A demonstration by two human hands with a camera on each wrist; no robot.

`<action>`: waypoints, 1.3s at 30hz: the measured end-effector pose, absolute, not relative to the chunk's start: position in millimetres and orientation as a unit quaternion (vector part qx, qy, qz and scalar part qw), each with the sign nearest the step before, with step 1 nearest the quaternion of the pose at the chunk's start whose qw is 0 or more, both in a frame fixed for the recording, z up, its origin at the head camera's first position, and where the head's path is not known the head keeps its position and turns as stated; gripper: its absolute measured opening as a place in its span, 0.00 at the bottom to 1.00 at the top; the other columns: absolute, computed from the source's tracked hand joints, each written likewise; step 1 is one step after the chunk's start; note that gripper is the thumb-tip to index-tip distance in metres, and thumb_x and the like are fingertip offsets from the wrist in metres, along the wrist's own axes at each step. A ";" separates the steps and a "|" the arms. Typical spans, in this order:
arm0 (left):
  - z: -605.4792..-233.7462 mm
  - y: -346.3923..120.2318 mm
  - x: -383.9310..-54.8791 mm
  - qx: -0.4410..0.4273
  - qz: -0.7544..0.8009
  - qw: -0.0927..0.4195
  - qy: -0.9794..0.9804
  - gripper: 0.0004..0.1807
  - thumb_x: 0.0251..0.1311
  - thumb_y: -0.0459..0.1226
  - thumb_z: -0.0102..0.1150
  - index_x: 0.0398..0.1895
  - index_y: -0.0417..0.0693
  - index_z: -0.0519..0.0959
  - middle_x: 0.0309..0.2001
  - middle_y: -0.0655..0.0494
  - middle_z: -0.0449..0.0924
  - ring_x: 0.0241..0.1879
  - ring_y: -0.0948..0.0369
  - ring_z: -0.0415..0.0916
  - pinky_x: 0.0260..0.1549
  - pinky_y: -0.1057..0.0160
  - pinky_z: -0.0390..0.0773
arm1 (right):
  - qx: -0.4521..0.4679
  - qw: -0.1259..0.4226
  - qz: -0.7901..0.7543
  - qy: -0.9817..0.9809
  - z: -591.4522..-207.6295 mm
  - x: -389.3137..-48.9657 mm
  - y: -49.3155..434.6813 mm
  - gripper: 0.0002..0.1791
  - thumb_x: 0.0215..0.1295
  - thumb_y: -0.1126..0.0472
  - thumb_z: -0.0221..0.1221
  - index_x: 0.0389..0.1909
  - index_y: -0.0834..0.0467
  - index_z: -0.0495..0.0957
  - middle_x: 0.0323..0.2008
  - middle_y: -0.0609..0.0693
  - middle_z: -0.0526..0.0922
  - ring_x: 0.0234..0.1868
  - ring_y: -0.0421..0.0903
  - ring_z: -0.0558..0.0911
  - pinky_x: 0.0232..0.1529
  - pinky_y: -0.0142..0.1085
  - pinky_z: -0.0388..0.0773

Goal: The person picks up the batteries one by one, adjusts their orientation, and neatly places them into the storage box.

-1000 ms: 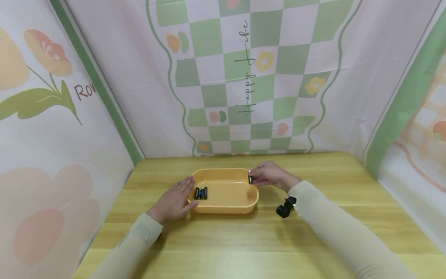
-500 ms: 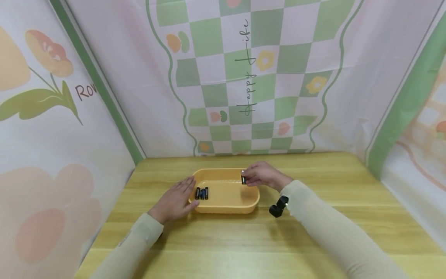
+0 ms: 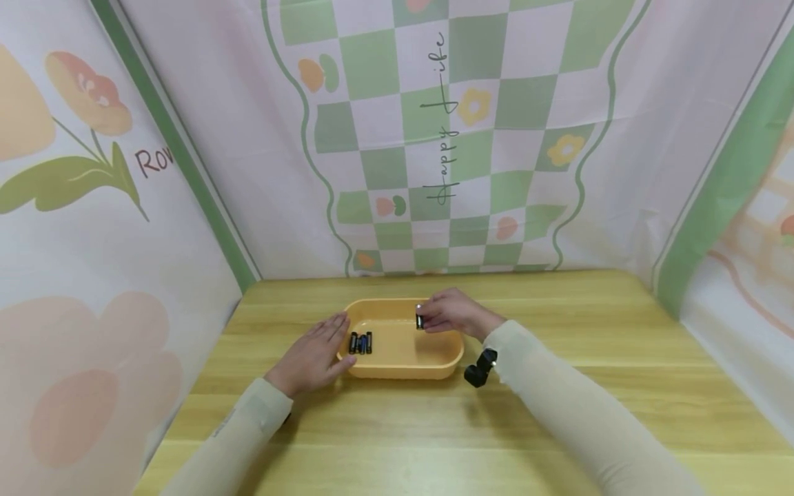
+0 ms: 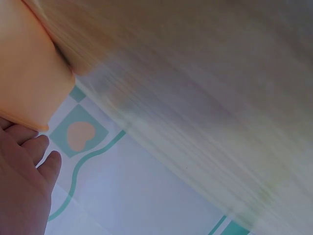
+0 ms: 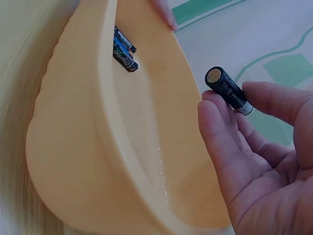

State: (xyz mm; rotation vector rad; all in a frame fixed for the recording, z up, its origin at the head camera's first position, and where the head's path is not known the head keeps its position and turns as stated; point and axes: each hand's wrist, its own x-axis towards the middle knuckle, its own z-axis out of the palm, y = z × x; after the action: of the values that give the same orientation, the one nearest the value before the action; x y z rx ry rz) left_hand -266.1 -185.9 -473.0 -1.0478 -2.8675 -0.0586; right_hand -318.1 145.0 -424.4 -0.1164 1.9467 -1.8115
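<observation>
My right hand (image 3: pixel 455 313) pinches a dark battery (image 5: pixel 227 90) between thumb and fingers. In the head view it is over the back right part of a yellow tray (image 3: pixel 400 373). At the tray's left end my left hand (image 3: pixel 313 355) lies along the rim, fingers extended and thumb near the front corner. Several batteries (image 3: pixel 361 343) lie side by side inside the tray, close to that hand. The right wrist view shows the held battery standing above the tray's rim, while part of the batteries below is hidden behind the tray wall (image 5: pixel 73 132).
The tray stands on a wood-grain table (image 3: pixel 397 434). Behind it hangs a checked green and white cloth backdrop (image 3: pixel 428 172), with printed cloth walls at both sides. A black wrist device (image 3: pixel 480 368) hangs below the right sleeve (image 3: pixel 558 393).
My right hand has moved left with the battery, from the tray's right rim to farther over the tray. The left hand and the batteries in the tray have stayed put.
</observation>
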 end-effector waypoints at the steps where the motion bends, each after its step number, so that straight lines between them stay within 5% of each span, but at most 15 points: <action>1: -473.1 -186.0 -266.2 -0.342 -0.019 0.044 -0.938 0.46 0.71 0.64 0.25 0.76 0.37 0.45 0.76 0.44 0.41 0.75 0.52 0.38 0.71 0.54 0.43 | -0.043 0.239 -0.662 0.710 -425.0 -318.5 143.0 0.16 0.65 0.66 0.61 0.47 0.74 0.75 0.34 0.60 0.85 0.31 0.50 0.85 0.48 0.48 0.80; 17: -475.1 -186.5 -269.7 -0.347 -0.015 0.048 -0.937 0.46 0.71 0.64 0.25 0.76 0.36 0.46 0.76 0.43 0.42 0.75 0.51 0.40 0.70 0.54 0.44 | -0.057 0.254 -0.660 0.705 -431.4 -324.5 113.2 0.08 0.66 0.68 0.59 0.40 0.70 0.78 0.33 0.60 0.84 0.31 0.51 0.85 0.49 0.50 0.79; 28: -474.9 -186.2 -268.5 -0.341 -0.016 0.044 -0.939 0.46 0.70 0.65 0.25 0.76 0.37 0.46 0.76 0.43 0.41 0.75 0.52 0.38 0.70 0.54 0.43 | -0.044 0.253 -0.653 0.712 -436.0 -328.1 97.0 0.11 0.67 0.67 0.59 0.43 0.72 0.77 0.34 0.60 0.84 0.30 0.49 0.84 0.48 0.48 0.80; 39: -474.9 -186.8 -267.7 -0.340 -0.024 0.049 -0.939 0.46 0.70 0.65 0.25 0.76 0.37 0.46 0.76 0.45 0.40 0.75 0.53 0.38 0.71 0.55 0.43 | -0.048 0.267 -0.633 0.725 -437.9 -329.6 84.8 0.15 0.68 0.65 0.58 0.48 0.75 0.77 0.34 0.60 0.83 0.42 0.60 0.84 0.50 0.49 0.79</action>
State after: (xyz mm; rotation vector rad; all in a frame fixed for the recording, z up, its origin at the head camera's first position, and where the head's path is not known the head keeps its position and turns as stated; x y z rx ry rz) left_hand -267.7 -186.8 -474.9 -1.0365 -2.8604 -0.0720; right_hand -329.6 84.8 -437.9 -0.1285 1.9565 -1.7079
